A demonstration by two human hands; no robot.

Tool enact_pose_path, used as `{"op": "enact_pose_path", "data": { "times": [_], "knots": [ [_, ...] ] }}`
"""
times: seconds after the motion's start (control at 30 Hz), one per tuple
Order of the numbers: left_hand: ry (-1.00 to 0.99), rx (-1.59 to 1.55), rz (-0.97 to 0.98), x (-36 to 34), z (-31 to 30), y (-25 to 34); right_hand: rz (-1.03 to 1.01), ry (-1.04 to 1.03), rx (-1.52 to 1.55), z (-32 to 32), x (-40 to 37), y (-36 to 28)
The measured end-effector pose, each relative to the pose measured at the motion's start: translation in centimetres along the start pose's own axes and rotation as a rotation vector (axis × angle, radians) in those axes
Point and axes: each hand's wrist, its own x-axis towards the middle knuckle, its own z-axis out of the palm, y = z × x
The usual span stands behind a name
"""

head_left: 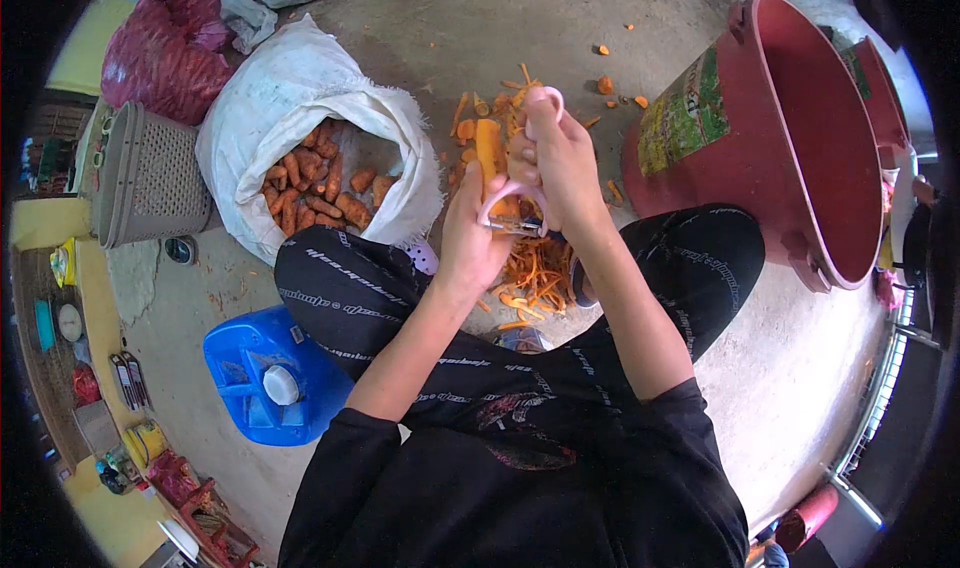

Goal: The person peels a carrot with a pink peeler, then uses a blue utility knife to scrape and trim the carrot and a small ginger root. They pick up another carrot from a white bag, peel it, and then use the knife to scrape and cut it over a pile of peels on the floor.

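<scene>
Our forearms reach far, converging; left grip (474, 240) closed round orange carrot (489, 151), right grip (562, 160) clamped on pink peeler (515, 187).

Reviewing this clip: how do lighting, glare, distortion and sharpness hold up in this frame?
Head view: strong fisheye, black corners, railing bowed at right; floor pale and glaring at lower right, duller at top; shadows soft; black shirt shows little fold detail; hands fairly clear, peeler blade too small to judge; items along the left edge squeezed and hard to make out.
</scene>
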Motion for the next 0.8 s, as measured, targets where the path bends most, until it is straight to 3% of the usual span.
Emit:
{"op": "enact_pose_path", "data": {
  "times": [0.07,0.17,0.27,0.37,0.47,0.57,0.6,0.7,0.8],
  "knots": [
    [0.212,0.145,-0.025,-0.3,1.1,-0.3,-0.124,0.067,-0.018,-0.4,1.5,-0.4],
    [0.15,0.092,-0.076,-0.7,2.8,-0.4,-0.145,0.041,-0.035,-1.0,2.6,-1.2],
    [0.27,0.103,-0.117,-0.8,1.7,-1.2,-0.197,0.049,-0.121,-1.6,4.2,-1.2],
    [0.26,0.18,-0.122,-1.5,2.1,-1.0,-0.423,0.199,-0.363,-3.2,9.2,-0.7],
    [0.145,0.157,-0.105,-1.3,2.1,-1.1,-0.402,0.257,-0.717,-3.8,11.3,-0.6],
    [0.267,0.269,-0.093,-0.9,2.3,-0.5,-0.443,0.198,-0.867,-4.7,12.7,-0.3],
    [0.337,0.28,-0.106,-0.8,3.0,0.1,-0.479,0.181,-0.828,-4.2,11.9,-0.7],
    [0.252,0.038,-0.064,0.0,1.4,0.1,-0.553,0.104,-0.675,-2.9,7.9,-2.4],
    [0.284,0.197,-0.087,0.2,1.3,0.5,-0.483,-0.016,-0.402,-2.7,4.9,-2.2]
  ]
}}
